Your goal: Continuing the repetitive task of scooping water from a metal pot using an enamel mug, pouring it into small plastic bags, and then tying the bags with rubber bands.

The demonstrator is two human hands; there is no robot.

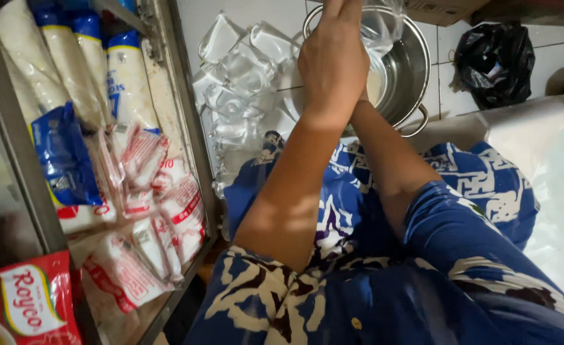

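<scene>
Filled bags left of pot

white tiled floor bears steel pot, black bag.

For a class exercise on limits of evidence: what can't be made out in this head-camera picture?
- Right hand: almost wholly hidden behind the left hand.
- Fingertips of both hands: cut off by the top edge, so neither grip shows.
- Clear plastic bag: its top is cut off.
- Metal pot: its bottom is partly covered by arms and bag.

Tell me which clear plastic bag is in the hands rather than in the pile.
The clear bag held over the steel pot under the left hand; the other filled bags lie heaped left of the pot.
</scene>
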